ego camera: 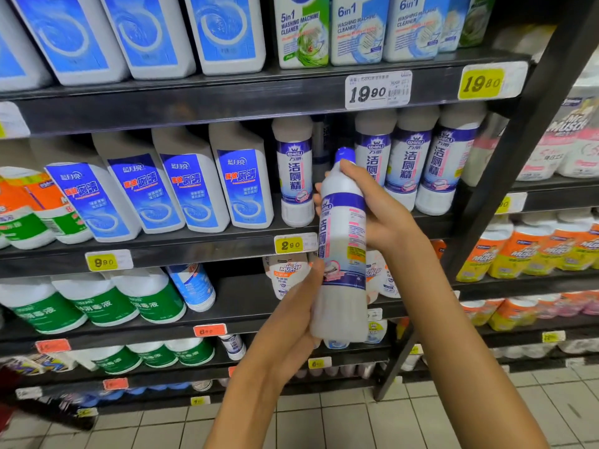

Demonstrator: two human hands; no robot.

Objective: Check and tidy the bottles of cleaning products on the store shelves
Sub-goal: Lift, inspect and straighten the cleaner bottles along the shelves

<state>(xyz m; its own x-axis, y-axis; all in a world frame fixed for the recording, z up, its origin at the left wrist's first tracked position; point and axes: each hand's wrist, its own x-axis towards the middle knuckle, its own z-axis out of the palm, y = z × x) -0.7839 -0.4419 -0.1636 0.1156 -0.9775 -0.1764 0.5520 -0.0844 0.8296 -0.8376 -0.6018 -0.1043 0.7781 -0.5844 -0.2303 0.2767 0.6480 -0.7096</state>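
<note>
Bottle with the purple cap stands almost upright in the air, in front of the middle shelf. Right hand wraps its upper part, left hand grips the base. Its empty place in the row lies just behind it, between two same bottles, so I judge the move goes straight forward.

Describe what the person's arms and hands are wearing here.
Nothing shows on them. The left hand and the right hand are bare, with no gloves, rings, watch or bracelet visible. Both forearms are uncovered to the frame's bottom edge; no sleeve shows.
</note>
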